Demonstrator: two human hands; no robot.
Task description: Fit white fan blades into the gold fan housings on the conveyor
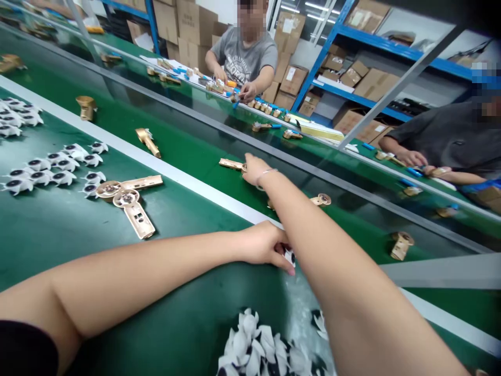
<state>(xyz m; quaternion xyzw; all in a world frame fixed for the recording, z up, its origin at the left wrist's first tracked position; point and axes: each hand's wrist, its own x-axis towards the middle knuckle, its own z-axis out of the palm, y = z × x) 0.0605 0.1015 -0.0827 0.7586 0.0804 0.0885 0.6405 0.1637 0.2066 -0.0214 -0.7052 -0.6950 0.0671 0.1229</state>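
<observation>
While your left hand (264, 244), mid-frame, pinches a white fan (290, 257) between bent fingers, your right hand (256, 171), just above, bends its fingers over a gold shell's (230, 164) end, how tightly you cannot tell

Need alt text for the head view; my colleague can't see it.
A right hand reaches over a green belt to one end of a gold part, while the left hand holds a white bladed piece. A heap of white pieces lies at the bottom edge.
</observation>
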